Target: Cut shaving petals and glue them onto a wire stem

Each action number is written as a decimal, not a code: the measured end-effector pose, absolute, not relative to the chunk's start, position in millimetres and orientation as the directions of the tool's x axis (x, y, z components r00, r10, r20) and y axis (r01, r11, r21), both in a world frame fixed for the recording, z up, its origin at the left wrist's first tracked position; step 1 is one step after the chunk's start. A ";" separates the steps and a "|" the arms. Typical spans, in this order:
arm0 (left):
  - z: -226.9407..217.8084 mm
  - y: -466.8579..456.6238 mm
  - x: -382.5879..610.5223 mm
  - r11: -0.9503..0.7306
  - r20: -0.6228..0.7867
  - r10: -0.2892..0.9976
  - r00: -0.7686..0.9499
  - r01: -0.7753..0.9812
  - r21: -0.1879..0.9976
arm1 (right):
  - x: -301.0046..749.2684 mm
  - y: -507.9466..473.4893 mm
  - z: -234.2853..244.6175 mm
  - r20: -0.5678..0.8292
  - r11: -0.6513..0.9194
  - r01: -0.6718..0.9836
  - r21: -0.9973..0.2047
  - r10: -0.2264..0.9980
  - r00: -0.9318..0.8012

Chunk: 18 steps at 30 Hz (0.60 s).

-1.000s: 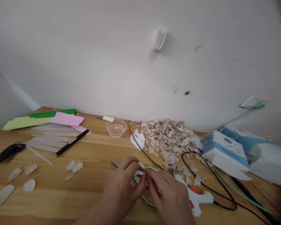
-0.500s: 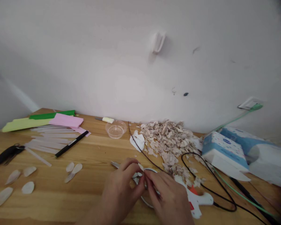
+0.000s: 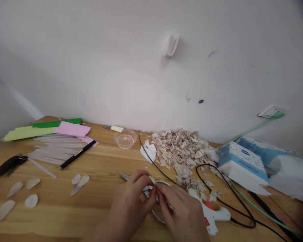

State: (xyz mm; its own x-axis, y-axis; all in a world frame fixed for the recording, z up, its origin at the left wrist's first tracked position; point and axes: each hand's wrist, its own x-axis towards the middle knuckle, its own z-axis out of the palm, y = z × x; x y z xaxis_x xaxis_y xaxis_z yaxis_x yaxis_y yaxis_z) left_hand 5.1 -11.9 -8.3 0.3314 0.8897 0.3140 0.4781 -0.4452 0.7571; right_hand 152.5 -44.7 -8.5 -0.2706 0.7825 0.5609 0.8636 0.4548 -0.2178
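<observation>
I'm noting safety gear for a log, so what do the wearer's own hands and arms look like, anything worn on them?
The left hand and right hand are both ungloved, and no ring shows on the visible fingers. The visible left forearm is bare, with no sleeve; the picture's edge cuts off the right one.

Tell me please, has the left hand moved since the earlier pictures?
No, not visibly: the left hand keeps its place against the clear bowl.
</observation>
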 end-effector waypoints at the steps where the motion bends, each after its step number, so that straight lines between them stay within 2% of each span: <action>1: -8.2 -11.9 5.1 -0.443 0.310 0.890 0.333 0.476 0.760 | 153.0 -45.2 -9.4 0.554 0.453 0.864 -0.219 0.787 -0.273; 6: -10.0 -12.1 5.1 -0.437 0.309 0.894 0.324 0.481 0.760 | 153.1 -45.6 -11.7 0.554 0.448 0.866 -0.222 0.789 -0.265; 11: -13.2 -12.5 4.2 -0.453 0.339 0.888 0.310 0.471 0.757 | 147.9 -42.7 -7.8 0.663 0.441 0.872 -0.213 0.721 -0.203; 18: -11.0 -12.1 5.1 -0.438 0.317 0.893 0.318 0.459 0.773 | 146.0 -43.3 -7.5 0.667 0.414 0.886 -0.212 0.724 -0.179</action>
